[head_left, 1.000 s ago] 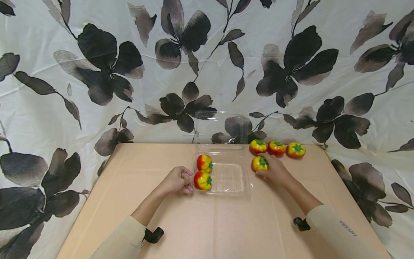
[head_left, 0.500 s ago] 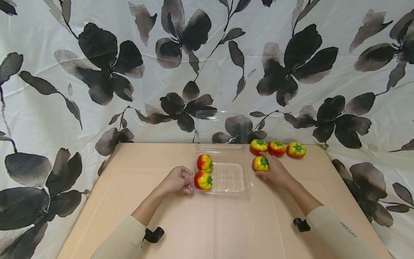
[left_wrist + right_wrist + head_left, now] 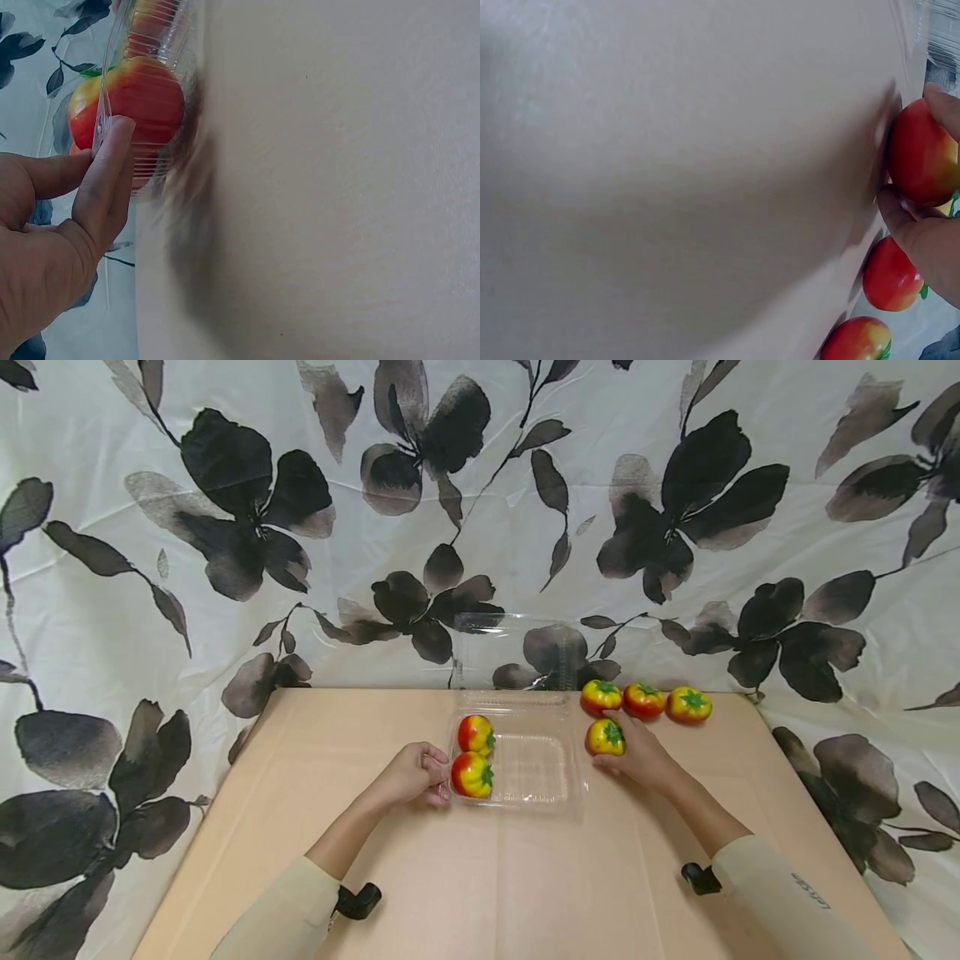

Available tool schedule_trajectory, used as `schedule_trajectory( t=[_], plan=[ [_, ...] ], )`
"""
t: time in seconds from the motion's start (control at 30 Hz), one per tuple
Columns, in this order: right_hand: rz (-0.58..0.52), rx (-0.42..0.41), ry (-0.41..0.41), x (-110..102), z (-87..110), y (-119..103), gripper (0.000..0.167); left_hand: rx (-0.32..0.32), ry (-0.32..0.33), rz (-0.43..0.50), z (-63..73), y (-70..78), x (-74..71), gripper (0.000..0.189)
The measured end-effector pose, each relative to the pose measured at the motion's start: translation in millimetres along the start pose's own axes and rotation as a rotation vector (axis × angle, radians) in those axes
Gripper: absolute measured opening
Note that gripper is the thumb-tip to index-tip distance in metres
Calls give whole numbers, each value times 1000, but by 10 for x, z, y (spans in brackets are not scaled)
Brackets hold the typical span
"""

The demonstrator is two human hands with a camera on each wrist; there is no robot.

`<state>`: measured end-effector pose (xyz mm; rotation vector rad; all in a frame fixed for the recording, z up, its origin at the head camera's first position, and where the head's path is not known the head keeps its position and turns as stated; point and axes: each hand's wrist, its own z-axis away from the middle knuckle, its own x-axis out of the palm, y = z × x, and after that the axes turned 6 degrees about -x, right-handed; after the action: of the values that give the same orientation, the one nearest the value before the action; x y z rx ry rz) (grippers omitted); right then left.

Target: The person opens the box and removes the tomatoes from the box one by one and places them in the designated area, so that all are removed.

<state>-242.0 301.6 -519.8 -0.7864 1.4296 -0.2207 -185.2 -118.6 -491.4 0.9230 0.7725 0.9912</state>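
In the head view, my left hand (image 3: 409, 774) pinches the left rim of a clear plastic clamshell box (image 3: 534, 772), its lid (image 3: 517, 652) standing up at the back. The left wrist view shows thumb and fingers on the rim (image 3: 103, 124). Two red-and-yellow tomato-like fruits with green leafy tops, a rear one (image 3: 476, 735) and a front one (image 3: 472, 775), sit along the box's left side. Right of the box, my right hand (image 3: 636, 752) grips another tomato-like fruit (image 3: 604, 737) between thumb and fingers, its red side (image 3: 922, 154) showing in the right wrist view.
Three more tomato-like fruits stand in a row at the table's back right: a left one (image 3: 601, 697), a middle one (image 3: 643, 700) and a right one (image 3: 689, 705). Behind the light-brown table (image 3: 465, 885) hangs a white cloth (image 3: 555, 460) with dark flowers.
Both hands keep their places and grips. The head view has shifted very slightly; the fruits and box stand as before.
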Motion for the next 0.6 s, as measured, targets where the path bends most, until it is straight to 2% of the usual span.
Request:
schedule_trajectory(
  t=[0.3,0.6],
  plan=[
    [-6,25,15,-61,63,-21,91,-10,7,-3,-12,0,1,22],
    [87,-17,62,-245,127,-131,87,-11,7,5,-23,-5,-6,22]
  ],
)
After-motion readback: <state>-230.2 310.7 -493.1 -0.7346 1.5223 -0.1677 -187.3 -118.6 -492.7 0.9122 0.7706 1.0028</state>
